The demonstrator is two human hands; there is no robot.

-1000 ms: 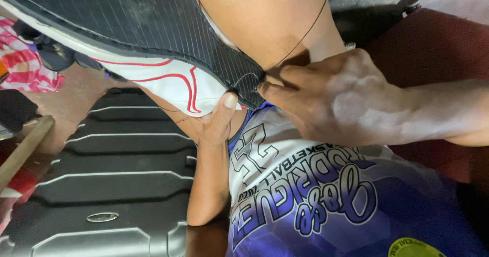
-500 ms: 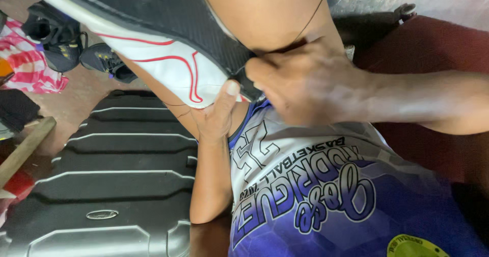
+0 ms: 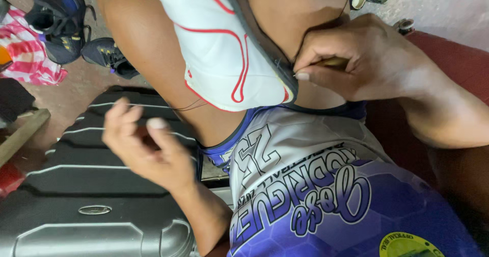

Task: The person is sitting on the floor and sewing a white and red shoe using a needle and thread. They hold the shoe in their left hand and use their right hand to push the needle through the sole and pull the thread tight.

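The left hand (image 3: pixel 145 147), which a moment ago pressed under the shoe (image 3: pixel 229 53), has let go and now hangs free over the dark suitcase (image 3: pixel 76 186), fingers loosely spread and holding nothing. The white, red-lined shoe has swung up and rests against the knee, sole edge turned right. The right hand (image 3: pixel 356 58) stays at that edge, fingers pinching a small tool (image 3: pixel 333 62) with thread (image 3: pixel 188 105) trailing left. The suitcase is closed.

A shoe-repair spot: worn shoes (image 3: pixel 66 20) on bare concrete floor (image 3: pixel 76 94).
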